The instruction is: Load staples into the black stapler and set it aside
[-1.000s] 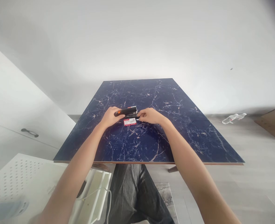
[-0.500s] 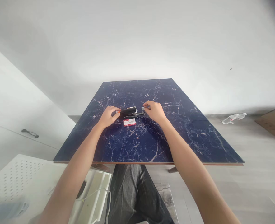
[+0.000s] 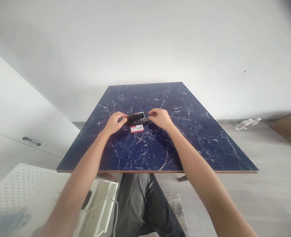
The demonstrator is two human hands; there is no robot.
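Observation:
A black stapler (image 3: 135, 117) lies at the middle of the blue marbled table, its top cover raised off the metal magazine. My left hand (image 3: 116, 122) is closed with thumb and fingers on the stapler's left end. My right hand (image 3: 161, 118) is curled over the right end of the magazine, thumb and fingertips nearly meeting in a pinch. What sits between those fingertips is too small to make out. Just below the stapler, close to my left hand, a small red and white staple box (image 3: 137, 128) lies flat.
The blue marbled table (image 3: 145, 154) stands against a white wall. A white perforated surface (image 3: 17, 187) and a cable (image 3: 116, 210) are at lower left. On the floor to the right are a clear plastic bottle (image 3: 246, 124) and a cardboard box (image 3: 288, 128).
My right hand has shifted slightly left along the stapler, toward its raised cover. The silvery piece seen at its fingertips before is now hard to see. My left hand keeps its place.

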